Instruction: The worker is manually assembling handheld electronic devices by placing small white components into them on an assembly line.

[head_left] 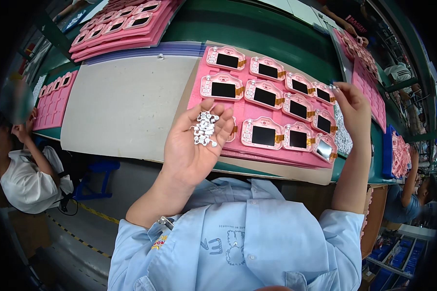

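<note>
My left hand (192, 145) is turned palm up with its fingers curled in, cupping a small heap of white plastic button pieces (205, 127). It hovers over the front left part of a pink foam tray (195, 92). On the tray lie rows of pink plastic housings (262, 133), each with a dark rectangular screen and an orange ribbon cable. My right hand (350, 101) is at the tray's right end, thumb and fingers pinched together beside a housing (324, 92). Whatever its fingertips hold is too small to make out. My left hand hides part of one housing.
A grey board (116, 106) covers the bench to the left. Stacked pink trays with housings (116, 36) stand at the far left. White small parts (344, 136) lie right of my tray. A blue bin of pink pieces (398, 155) and co-workers are at both sides.
</note>
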`<action>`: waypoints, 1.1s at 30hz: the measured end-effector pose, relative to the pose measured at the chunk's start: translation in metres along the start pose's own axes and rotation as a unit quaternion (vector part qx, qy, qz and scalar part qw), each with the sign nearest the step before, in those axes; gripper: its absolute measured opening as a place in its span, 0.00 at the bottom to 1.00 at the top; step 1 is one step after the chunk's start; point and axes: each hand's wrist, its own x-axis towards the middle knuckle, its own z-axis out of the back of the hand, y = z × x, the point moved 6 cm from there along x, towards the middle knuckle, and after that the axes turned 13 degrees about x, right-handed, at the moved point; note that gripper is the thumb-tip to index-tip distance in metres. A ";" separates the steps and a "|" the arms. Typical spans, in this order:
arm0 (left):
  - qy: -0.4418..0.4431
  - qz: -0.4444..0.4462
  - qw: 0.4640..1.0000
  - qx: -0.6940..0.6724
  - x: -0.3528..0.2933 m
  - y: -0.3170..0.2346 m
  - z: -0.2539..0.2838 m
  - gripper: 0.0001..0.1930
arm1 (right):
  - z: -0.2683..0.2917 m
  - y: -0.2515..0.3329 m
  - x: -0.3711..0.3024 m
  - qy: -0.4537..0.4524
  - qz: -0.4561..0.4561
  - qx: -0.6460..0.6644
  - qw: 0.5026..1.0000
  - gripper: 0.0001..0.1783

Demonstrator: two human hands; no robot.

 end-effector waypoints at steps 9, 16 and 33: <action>0.015 0.062 0.998 0.028 0.015 0.032 -0.036 0.09 | -0.027 0.050 -0.076 -0.040 0.101 0.102 0.989 0.08; 0.088 0.186 0.978 -0.018 0.012 0.085 -0.053 0.10 | -0.074 0.084 -0.104 0.139 0.303 -0.038 0.942 0.12; 0.164 -0.248 0.732 0.613 0.058 0.150 -0.155 0.22 | -0.061 -0.033 -0.083 0.108 -0.015 0.923 0.369 0.27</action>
